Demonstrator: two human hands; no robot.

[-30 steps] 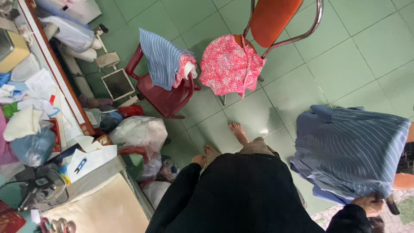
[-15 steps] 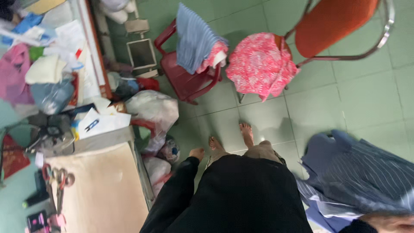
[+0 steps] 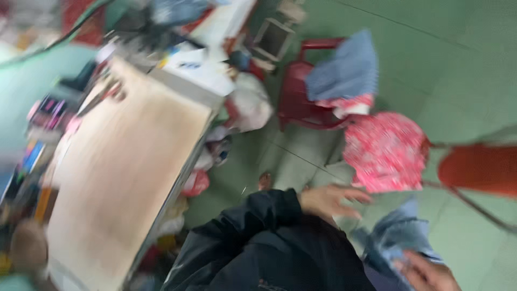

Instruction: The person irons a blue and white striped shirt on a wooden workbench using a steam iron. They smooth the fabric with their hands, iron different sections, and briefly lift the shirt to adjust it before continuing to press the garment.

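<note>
Low at frame's right, right hand point(image 3: 428, 274) gripped blue striped garment point(image 3: 390, 242) bunched over green floor point(image 3: 474, 75). Left hand point(image 3: 328, 200) spread wide, empty, beside it. Best: catch free edge, lift clear toward worktop point(image 3: 124, 172).

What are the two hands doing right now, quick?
Left hand: open, fingers spread, holding nothing, near the blue striped cloth.
Right hand: gripping the blue striped cloth, though the picture is blurred.
</note>
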